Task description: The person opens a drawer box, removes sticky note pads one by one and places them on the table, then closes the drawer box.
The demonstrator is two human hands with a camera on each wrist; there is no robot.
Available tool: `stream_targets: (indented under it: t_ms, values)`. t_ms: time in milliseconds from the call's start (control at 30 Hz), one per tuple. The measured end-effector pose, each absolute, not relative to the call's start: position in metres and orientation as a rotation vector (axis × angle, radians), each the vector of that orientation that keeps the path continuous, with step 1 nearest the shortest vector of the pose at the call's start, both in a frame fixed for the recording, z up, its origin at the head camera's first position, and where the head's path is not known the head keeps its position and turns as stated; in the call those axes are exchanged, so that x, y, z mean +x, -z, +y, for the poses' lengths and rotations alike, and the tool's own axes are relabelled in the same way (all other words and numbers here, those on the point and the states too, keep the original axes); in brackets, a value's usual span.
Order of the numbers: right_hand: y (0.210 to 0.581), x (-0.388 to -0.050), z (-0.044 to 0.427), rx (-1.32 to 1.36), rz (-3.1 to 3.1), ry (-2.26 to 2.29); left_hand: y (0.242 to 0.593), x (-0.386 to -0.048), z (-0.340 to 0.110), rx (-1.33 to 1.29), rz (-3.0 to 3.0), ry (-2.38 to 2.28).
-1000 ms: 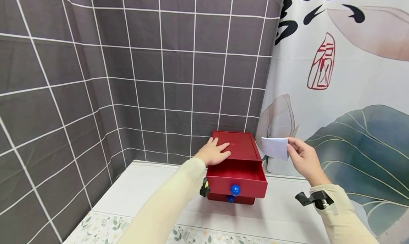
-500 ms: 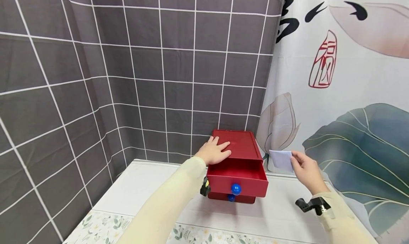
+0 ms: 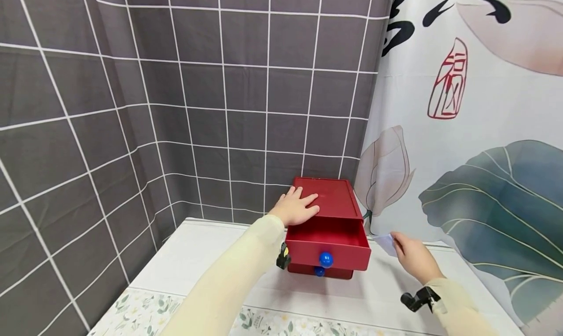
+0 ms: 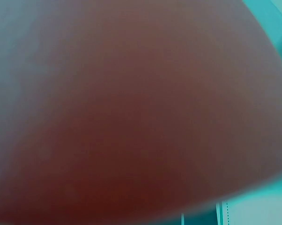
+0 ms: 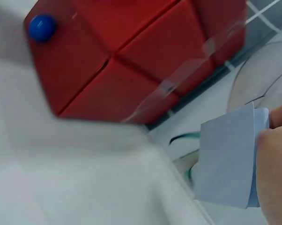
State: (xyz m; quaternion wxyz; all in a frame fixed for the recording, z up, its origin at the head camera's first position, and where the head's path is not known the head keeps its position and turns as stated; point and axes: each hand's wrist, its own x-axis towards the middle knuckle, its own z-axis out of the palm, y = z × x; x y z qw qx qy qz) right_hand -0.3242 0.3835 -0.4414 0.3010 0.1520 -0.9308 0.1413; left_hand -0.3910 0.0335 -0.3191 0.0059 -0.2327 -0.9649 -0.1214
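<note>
A red two-drawer box (image 3: pixel 330 194) stands at the back of the white table, its upper drawer (image 3: pixel 325 253) pulled out and its lower one in. Each drawer bears a blue round knob (image 3: pixel 326 260). My left hand (image 3: pixel 293 209) rests on the box's top at the left with fingers spread; the left wrist view is filled by a blurred patch of skin. To the right of the box, my right hand (image 3: pixel 413 257) pinches a folded piece of pale paper (image 3: pixel 386 243) between thumb and fingers. In the right wrist view the folded paper (image 5: pixel 225 159) is beside the box, apart from it.
A dark curtain with white grid lines (image 3: pixel 246 92) hangs behind the table, and a white printed curtain (image 3: pixel 409 92) at the right. A floral cloth strip (image 3: pixel 264 321) runs along the table's front. Clear tape (image 5: pixel 166 88) crosses the box's side.
My right hand has moved down with the folded paper, from beside the box's top to near the table at drawer height. The left hand stays on the box.
</note>
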Motion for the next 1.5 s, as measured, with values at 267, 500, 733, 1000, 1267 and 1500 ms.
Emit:
stream_targets:
  t_ms: [267,500,733,1000,1267,1500]
  values:
    - [0.461,-0.318,0.377,0.382,-2.584,-0.179,0.32,-0.39,0.034,-0.718,-3.022,0.366]
    - [0.478,-0.313,0.367,0.475,-2.571,-0.016,0.321,-0.393,0.034,-0.721,-3.025,0.355]
    - [0.491,-0.311,0.361,0.498,-2.562,0.024,0.322,-0.395,0.035,-0.727,-3.016,0.351]
    - [0.511,-0.305,0.357,0.426,-2.644,-0.075,0.322,-0.395,0.035,-0.728,-3.02,0.352]
    - [0.518,-0.302,0.35,0.344,-2.763,-0.147,0.321,-0.394,0.034,-0.734,-3.018,0.343]
    - [0.521,-0.298,0.345,0.223,-2.802,-0.304,0.322,-0.393,0.034,-0.741,-3.013,0.368]
